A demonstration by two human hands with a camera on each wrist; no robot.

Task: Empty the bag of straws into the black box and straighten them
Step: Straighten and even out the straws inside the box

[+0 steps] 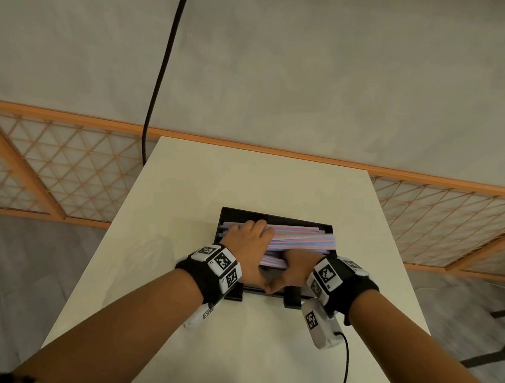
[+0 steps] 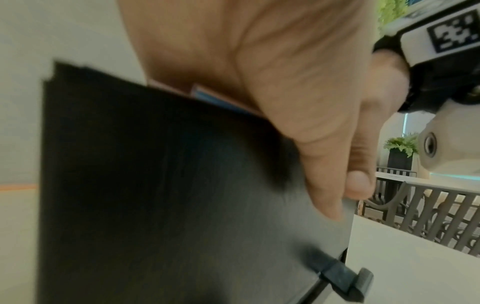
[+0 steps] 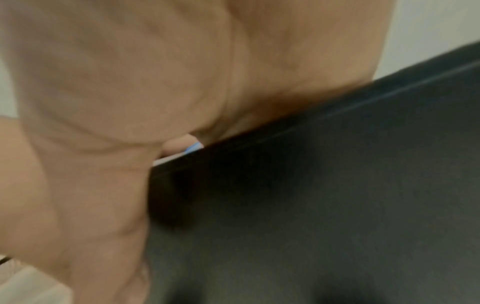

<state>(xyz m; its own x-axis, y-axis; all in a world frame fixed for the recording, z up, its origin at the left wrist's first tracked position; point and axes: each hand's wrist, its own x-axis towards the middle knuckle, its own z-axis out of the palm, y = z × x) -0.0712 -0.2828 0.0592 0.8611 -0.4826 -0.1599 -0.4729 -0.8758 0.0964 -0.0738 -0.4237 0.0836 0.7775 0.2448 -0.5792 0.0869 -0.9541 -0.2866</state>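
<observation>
From the head camera I see the black box sitting near the middle of the white table, and both of my hands are down in it, on the straws. The straws are a pink, blue and white bundle lying roughly left to right across the box, fanned a little so the right ends stick out past the box's right wall. My left hand lies on top of the bundle's left half, fingers bent over the straws toward the far wall, the thumb pointing back toward me. My right hand sits just nearer, at the front edge of the bundle, fingers tucked under and around the straws there; the two thumbs meet over the box's near wall. In the left wrist view the box's outer side fills the picture, blurred, with a sliver of straw showing above its rim beneath my palm. The right wrist view is blurred too: palm, dark box wall, and a tiny blue straw tip at the rim.
</observation>
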